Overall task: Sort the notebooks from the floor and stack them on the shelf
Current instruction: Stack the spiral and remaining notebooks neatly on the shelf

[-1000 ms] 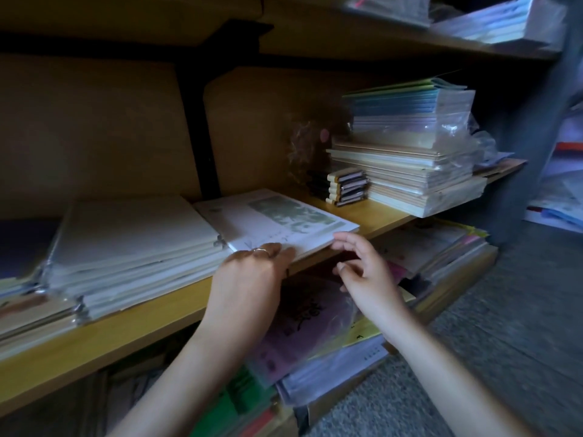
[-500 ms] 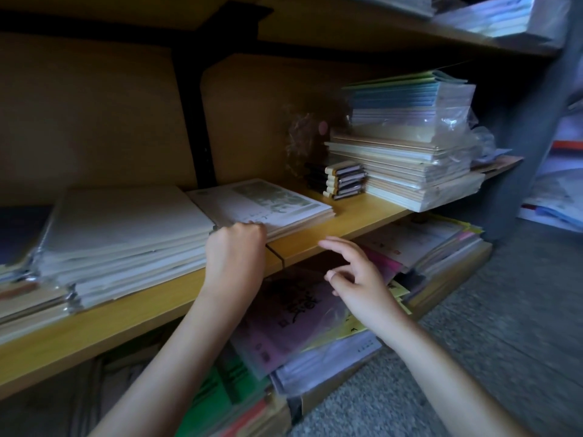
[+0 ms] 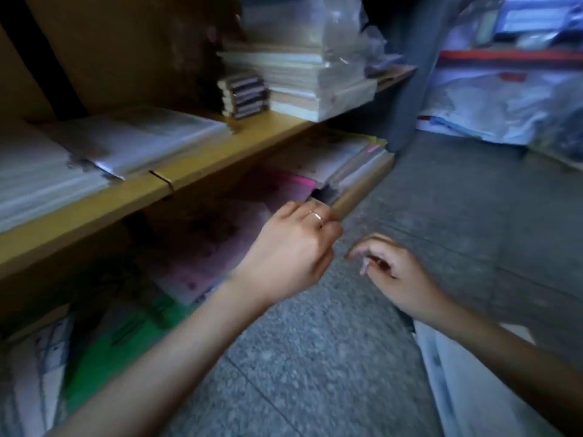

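— Quick, freeze it there: where was your left?

— My left hand was down low, out in front of the lower shelf; fingers curled under, the ring glinting on top; the knuckles sat right at the end of that board's front edge; whether they touched it, or pinched anything, I couldn't tell through the blur.

— And the other one?

— My right hand hung just beside the left, apart from it, over the grey speckled floor; fingers loosely bent, pointing down, nothing in them that I could see.

— So where were the notebooks?

— Up on the shelf, above and to the left of my left hand; the flat pile of notebooks lay near the board's front edge, well apart from both hands; a thicker pale pile lay right beside it on the left; further right along the same board stood a small dark stack, just beside a tall pale stack with clear wrap on top.

— Anything down below?

— On the lower level, pink covers and a green cover lay behind my left forearm; under my right forearm a white pile lay on the floor, too smeared to say what it was; beyond a dark post, pale plastic bags were heaped at the far right.
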Demonstrator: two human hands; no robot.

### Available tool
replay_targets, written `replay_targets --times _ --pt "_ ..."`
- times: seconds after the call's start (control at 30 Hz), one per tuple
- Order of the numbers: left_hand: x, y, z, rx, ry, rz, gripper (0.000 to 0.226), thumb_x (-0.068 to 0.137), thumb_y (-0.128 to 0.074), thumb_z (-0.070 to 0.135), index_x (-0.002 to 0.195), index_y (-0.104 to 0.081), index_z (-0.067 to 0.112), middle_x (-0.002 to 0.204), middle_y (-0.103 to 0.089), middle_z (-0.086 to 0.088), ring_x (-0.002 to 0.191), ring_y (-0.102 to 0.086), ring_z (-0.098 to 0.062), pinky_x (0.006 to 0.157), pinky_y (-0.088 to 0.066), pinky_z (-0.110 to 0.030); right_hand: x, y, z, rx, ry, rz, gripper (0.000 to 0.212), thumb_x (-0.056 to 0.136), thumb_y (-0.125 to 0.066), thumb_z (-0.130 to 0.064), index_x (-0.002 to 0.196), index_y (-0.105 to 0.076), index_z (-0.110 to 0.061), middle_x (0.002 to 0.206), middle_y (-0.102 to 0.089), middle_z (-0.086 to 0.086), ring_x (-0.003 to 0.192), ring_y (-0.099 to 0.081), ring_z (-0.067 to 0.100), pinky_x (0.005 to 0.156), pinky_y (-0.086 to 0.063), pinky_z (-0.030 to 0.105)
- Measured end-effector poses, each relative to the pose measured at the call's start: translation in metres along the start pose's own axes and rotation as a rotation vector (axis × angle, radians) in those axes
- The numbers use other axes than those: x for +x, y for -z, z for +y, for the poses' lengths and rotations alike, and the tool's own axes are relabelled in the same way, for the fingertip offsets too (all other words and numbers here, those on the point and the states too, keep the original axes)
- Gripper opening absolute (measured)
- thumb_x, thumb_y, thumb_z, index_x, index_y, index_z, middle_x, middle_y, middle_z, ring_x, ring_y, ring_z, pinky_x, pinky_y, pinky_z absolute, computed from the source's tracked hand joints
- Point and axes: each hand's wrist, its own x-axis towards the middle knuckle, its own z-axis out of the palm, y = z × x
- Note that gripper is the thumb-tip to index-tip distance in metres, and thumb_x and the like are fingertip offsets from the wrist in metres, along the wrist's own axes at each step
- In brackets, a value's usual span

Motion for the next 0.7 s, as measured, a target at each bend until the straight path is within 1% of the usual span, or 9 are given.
replay_targets --times 0.1,0.17,0.2,0.23,0.33,0.43,0.53,0.6,0.7 --pt "0.011 -0.041 0.046 -0.109 -0.156 -0.124 0.023 0.079 -0.046 0.022 0.086 -0.066 0.013 0.096 -0.066 -0.006 0.086 -0.063 -0.027 0.076 -0.039 -0.037 -0.057 0.032 0.043 0.011 -0.253 0.098 0.022 0.078 -0.042 -0.028 0.086 -0.060 -0.036 0.074 -0.062 0.003 0.063 -0.060 0.022 0.059 -0.046 0.030" --pt "0.014 -0.066 0.076 -0.178 -0.246 -0.174 0.023 0.078 -0.046 0.021 0.087 -0.066 0.012 0.098 -0.066 -0.008 0.090 -0.063 -0.029 0.079 -0.039 -0.037 -0.098 0.054 0.072 0.003 -0.417 0.208 0.021 0.079 -0.046 -0.016 0.086 -0.060 -0.030 0.082 -0.065 0.002 0.070 -0.062 0.001 0.066 -0.047 0.021" --pt "0.015 -0.077 0.090 -0.206 -0.280 -0.188 0.023 0.077 -0.047 0.020 0.088 -0.065 0.012 0.099 -0.066 -0.009 0.091 -0.063 -0.030 0.081 -0.040 -0.038 -0.118 0.064 0.086 -0.015 -0.496 0.240 0.021 0.079 -0.049 -0.011 0.088 -0.059 -0.027 0.087 -0.064 0.000 0.074 -0.060 -0.004 0.069 -0.045 0.018" --pt "0.016 -0.087 0.103 -0.234 -0.308 -0.196 0.023 0.075 -0.048 0.019 0.088 -0.065 0.011 0.099 -0.066 -0.009 0.091 -0.064 -0.030 0.082 -0.039 -0.037 -0.139 0.073 0.099 -0.043 -0.578 0.252 0.020 0.079 -0.051 -0.009 0.091 -0.059 -0.024 0.091 -0.063 0.000 0.078 -0.060 -0.002 0.070 -0.044 0.019" --pt "0.013 -0.119 0.139 -0.401 -0.315 -0.265 0.024 0.075 -0.048 0.022 0.087 -0.067 0.013 0.100 -0.067 -0.007 0.092 -0.064 -0.027 0.083 -0.039 -0.034 -0.200 0.093 0.135 -0.153 -0.839 0.246 0.031 0.082 -0.062 -0.008 0.112 -0.056 -0.008 0.106 -0.060 0.015 0.099 -0.058 0.032 0.079 -0.041 0.032" --pt "0.004 -0.151 0.172 -0.688 -0.174 -0.493 0.029 0.083 -0.059 0.030 0.108 -0.064 0.016 0.112 -0.063 -0.002 0.100 -0.061 -0.022 0.079 -0.043 -0.027 -0.245 0.105 0.153 -0.242 -1.105 0.175 0.053 0.083 -0.069 -0.014 0.128 -0.046 0.001 0.124 -0.052 0.020 0.114 -0.051 0.034 0.088 -0.040 0.033" --pt "-0.008 -0.184 0.203 -0.953 0.077 -0.904 0.048 0.086 -0.067 0.026 0.129 -0.048 0.017 0.130 -0.049 -0.001 0.118 -0.051 -0.016 0.083 -0.037 -0.016 -0.271 0.110 0.165 -0.276 -1.257 0.094 0.067 0.081 -0.072 -0.024 0.134 -0.040 0.001 0.133 -0.047 0.020 0.119 -0.048 0.033 0.091 -0.040 0.034" --pt "-0.012 -0.202 0.219 -1.032 0.191 -1.039 0.053 0.085 -0.067 0.027 0.132 -0.044 0.018 0.137 -0.042 -0.005 0.125 -0.044 -0.016 0.090 -0.038 -0.020 -0.278 0.110 0.172 -0.227 -1.299 0.082 0.064 0.081 -0.072 -0.024 0.132 -0.042 0.001 0.128 -0.051 0.019 0.113 -0.052 0.031 0.082 -0.041 0.031" --pt "-0.017 -0.213 0.235 -1.043 0.287 -1.090 0.054 0.085 -0.067 0.029 0.132 -0.043 0.020 0.138 -0.031 -0.010 0.125 -0.039 -0.018 0.091 -0.033 -0.017 -0.281 0.107 0.178 -0.211 -1.296 0.077 0.047 0.080 -0.072 -0.023 0.118 -0.056 -0.001 0.114 -0.061 0.017 0.095 -0.059 0.025 0.071 -0.041 0.027"
